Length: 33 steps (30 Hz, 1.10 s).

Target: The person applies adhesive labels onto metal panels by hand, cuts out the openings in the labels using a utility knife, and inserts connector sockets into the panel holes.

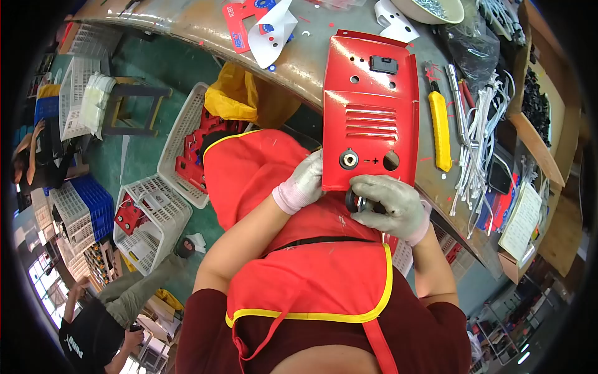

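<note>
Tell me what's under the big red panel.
Around the red panel show the bench and, lower down, the apron. The left hand's fingertips are hidden at its edge; anything fully covered cannot be seen.

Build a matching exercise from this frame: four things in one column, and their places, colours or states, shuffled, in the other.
1. Left hand
2. Right hand
3. Bowl
4. Cutter-like tool

A. Holds many small metallic pieces
B. Has a dark round part in its fingers
C. Yellow, lying on the table
D. At the near left corner of the red panel, its fingertips out of sight

Right pairs: 1-D, 2-B, 3-A, 4-C
</note>
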Each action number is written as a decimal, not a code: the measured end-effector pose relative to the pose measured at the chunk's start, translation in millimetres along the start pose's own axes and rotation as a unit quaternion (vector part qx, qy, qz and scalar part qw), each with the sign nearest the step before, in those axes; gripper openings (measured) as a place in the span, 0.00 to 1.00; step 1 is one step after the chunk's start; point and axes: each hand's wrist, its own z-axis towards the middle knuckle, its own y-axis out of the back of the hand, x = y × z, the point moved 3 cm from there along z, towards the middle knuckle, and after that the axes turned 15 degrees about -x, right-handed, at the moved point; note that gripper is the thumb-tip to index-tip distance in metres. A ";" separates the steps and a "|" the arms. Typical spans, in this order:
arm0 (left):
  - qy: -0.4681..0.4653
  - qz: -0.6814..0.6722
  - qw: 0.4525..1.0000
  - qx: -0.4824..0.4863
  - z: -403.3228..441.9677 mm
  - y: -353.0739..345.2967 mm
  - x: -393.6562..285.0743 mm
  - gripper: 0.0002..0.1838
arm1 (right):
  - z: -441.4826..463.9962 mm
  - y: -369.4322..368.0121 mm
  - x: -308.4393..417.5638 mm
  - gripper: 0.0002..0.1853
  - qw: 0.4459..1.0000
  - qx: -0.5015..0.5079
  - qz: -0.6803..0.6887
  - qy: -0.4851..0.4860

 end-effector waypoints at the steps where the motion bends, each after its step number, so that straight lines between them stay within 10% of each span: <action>1: -0.047 0.037 0.998 0.025 0.4 1.3 -0.3 0.18 | 0.1 -0.3 -0.1 0.25 1.000 0.002 0.001 0.000; 6: -0.089 0.096 0.991 0.013 -5.7 2.6 2.0 0.19 | 2.5 1.0 4.1 0.25 0.999 0.020 -0.005 -0.045; 9: -0.022 -0.028 0.999 -0.022 -6.2 -3.5 -0.6 0.20 | 1.8 -2.3 2.6 0.25 1.000 0.003 -0.017 -0.007; 11: 0.167 -0.358 0.918 0.013 -7.8 -15.6 -6.9 0.23 | 3.6 -3.5 3.5 0.25 1.000 0.007 -0.020 -0.014; 18: 0.109 -0.258 0.960 0.000 -9.2 -8.8 -0.9 0.30 | 13.3 1.5 17.0 0.24 0.967 0.017 0.044 -0.251; 21: 0.102 -0.310 0.945 0.014 -6.6 -10.2 3.3 0.26 | 35.8 2.6 25.5 0.24 0.986 -0.076 -0.146 0.022; 25: 0.132 -0.379 0.915 0.031 -8.5 -12.3 5.6 0.24 | 54.2 -17.0 22.0 0.19 0.950 0.051 -0.291 0.102; 33: 0.152 -0.363 0.919 -0.017 -7.3 -14.8 9.0 0.19 | 57.4 -32.6 32.2 0.15 0.931 0.043 -0.359 -0.043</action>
